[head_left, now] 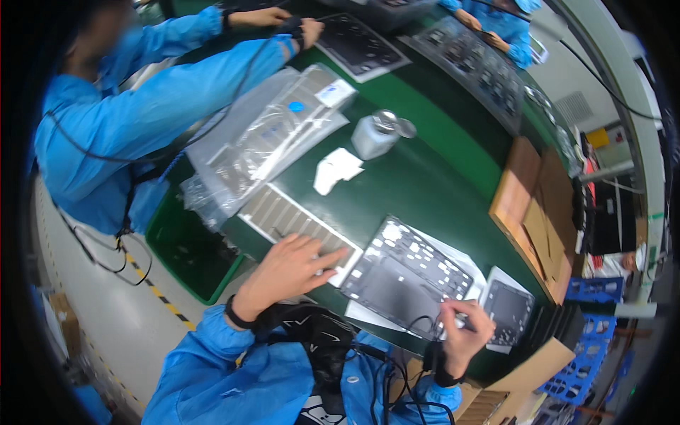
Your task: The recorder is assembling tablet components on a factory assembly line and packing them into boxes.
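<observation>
My right hand [464,333], nearest the lens, pinches a small tool at the near edge of the dark grey flat metal panel with many cut-outs [405,271]; the tool's tip is too small to make out. My left hand [294,267] lies open, fingers flat on the white sheet of grey rectangular strips [283,216]. The panel rests on white paper on the green work table [425,170], long axis running from near-left to far-right. A smaller dark panel [508,306] sits just right of it. Beyond: crumpled white cloth [336,168], white capped bottle [375,134], clear plastic bags of strip sheets [265,142]. A co-worker's blue sleeves [177,92] cross the far left; brown cardboard [528,205] lies to the right.
</observation>
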### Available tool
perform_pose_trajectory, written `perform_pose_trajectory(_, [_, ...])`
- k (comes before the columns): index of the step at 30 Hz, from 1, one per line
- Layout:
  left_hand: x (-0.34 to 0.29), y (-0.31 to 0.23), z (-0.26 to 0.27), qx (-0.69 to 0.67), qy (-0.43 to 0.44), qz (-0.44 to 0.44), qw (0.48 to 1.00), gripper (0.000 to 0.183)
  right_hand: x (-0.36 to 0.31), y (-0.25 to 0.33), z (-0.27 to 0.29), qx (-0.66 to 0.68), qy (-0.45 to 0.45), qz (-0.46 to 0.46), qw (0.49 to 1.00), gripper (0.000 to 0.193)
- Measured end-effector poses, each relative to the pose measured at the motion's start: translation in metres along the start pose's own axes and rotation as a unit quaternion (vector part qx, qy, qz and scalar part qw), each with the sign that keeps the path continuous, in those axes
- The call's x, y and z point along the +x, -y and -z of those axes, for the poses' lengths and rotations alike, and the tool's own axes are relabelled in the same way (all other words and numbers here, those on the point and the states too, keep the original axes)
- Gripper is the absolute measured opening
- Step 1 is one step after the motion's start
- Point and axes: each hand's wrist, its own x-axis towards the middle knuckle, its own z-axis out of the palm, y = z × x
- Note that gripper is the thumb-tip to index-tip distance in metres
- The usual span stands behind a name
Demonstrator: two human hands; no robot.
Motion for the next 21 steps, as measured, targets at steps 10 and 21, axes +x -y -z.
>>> perform_pose_trajectory(10, [0.122, -0.08, -0.048, -0.074, 0.063, -0.268, 0.958, 0.045, 0.001, -0.113, 0.07, -0.011, -0.033, -0.091, 0.995, 0.009])
perform_pose_trajectory(21, [0.171, -0.11, -0.12, 0.01, 0.158, -0.305, 0.939, 0.055, 0.016, -0.125, 0.077, -0.006, 0.03, -0.031, 0.999, 0.009])
